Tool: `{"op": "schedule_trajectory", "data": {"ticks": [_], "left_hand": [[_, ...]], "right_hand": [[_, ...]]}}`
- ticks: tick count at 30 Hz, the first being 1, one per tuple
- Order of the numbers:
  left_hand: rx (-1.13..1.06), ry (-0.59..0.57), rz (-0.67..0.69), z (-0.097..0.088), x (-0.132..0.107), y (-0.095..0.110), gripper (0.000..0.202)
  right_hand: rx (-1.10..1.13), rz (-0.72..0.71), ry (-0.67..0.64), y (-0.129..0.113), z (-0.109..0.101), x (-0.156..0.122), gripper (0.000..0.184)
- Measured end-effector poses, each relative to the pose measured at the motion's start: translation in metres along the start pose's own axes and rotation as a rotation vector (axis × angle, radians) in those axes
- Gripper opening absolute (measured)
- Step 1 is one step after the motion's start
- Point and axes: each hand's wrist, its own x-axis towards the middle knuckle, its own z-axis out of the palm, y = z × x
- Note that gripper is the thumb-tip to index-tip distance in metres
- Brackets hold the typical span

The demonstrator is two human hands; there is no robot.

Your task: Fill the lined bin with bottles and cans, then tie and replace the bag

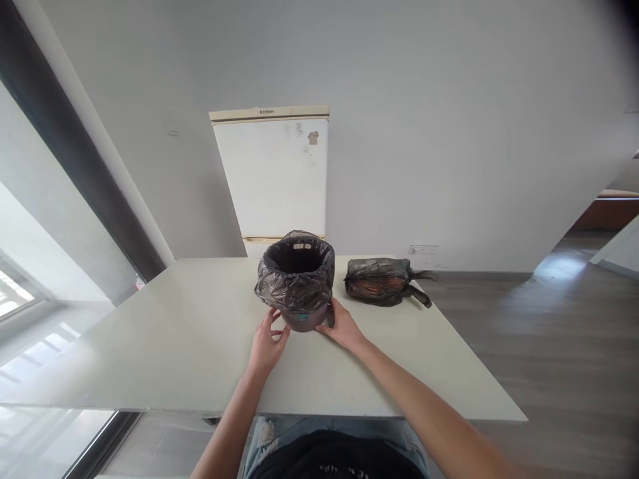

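Observation:
A dark trash bin point(305, 322) stands upright on the white table in front of me. A thin black trash bag point(297, 289) lines it, folded out over the rim and hanging down around the upper wall. My left hand point(267, 344) holds the bin's lower left side, thumb near the base and fingers curved behind. On the lower right side my right hand point(345, 326) grips the bin in the same way. Some fingertips are hidden behind the bin. To its right lies a dark plastic bag point(380, 282) with knotted handles, orange-brown contents showing through.
The white table point(200, 352) reaches far to the left, and its right edge runs just past the knotted bag. Behind it a white refrigerator point(277, 176) stands against the grey wall point(424, 133). A wooden floor point(504, 332) lies to the right.

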Motion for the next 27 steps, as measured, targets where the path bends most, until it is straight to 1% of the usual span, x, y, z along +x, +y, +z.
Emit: {"op": "schedule_trajectory", "data": {"ticks": [2,3,5,6,7,9,11,12,14,16,18,20,22,23,25,27], "left_hand": [[0.007,-0.019,0.006,-0.001,0.001,-0.001,0.055],[0.044,-0.027,0.003,-0.001,0.001,-0.002,0.052],[0.172,-0.048,-0.009,0.0,0.002,-0.004,0.038],[0.24,-0.071,-0.015,0.0,0.002,-0.005,0.035],[0.297,-0.106,-0.019,0.001,0.001,-0.006,0.041],[0.351,-0.218,-0.001,0.004,-0.001,-0.006,0.055],[0.359,-0.356,0.051,0.006,-0.005,-0.003,0.06],[0.364,-0.42,0.081,0.007,-0.007,-0.001,0.06],[0.378,-0.513,0.13,0.007,-0.01,0.003,0.059],[0.397,-0.563,0.156,0.007,-0.011,0.006,0.058],[0.415,-0.594,0.173,0.006,-0.011,0.008,0.057],[0.427,-0.617,0.188,0.006,-0.01,0.008,0.056],[0.438,-0.629,0.198,0.006,-0.01,0.008,0.055],[0.445,-0.631,0.2,0.006,-0.01,0.008,0.054],[0.457,-0.631,0.203,0.006,-0.01,0.008,0.054],[0.46,-0.633,0.203,0.005,-0.009,0.008,0.055]], "right_hand": [[-0.007,0.01,0.011,0.002,-0.002,0.002,0.085],[-0.013,0.012,0.012,0.003,-0.003,0.003,0.082],[-0.033,0.008,0.021,0.005,-0.006,0.005,0.074],[-0.048,0.005,0.031,0.007,-0.007,0.006,0.068],[-0.067,0.006,0.048,0.008,-0.009,0.008,0.061],[-0.113,0.025,0.105,0.012,-0.015,0.012,0.04],[-0.163,0.052,0.181,0.013,-0.022,0.015,0.018],[-0.183,0.062,0.222,0.014,-0.027,0.016,0.013],[-0.214,0.074,0.309,0.012,-0.039,0.016,0.014],[-0.244,0.081,0.424,0.01,-0.055,0.014,0.02],[-0.276,0.098,0.597,0.01,-0.074,0.012,0.026],[-0.303,0.133,0.806,0.015,-0.094,0.012,0.033],[-0.318,0.182,0.987,0.024,-0.115,0.013,0.039],[-0.318,0.209,1.053,0.03,-0.124,0.014,0.043],[-0.303,0.26,1.126,0.045,-0.139,0.016,0.048],[-0.273,0.309,1.138,0.062,-0.149,0.017,0.052]]}}
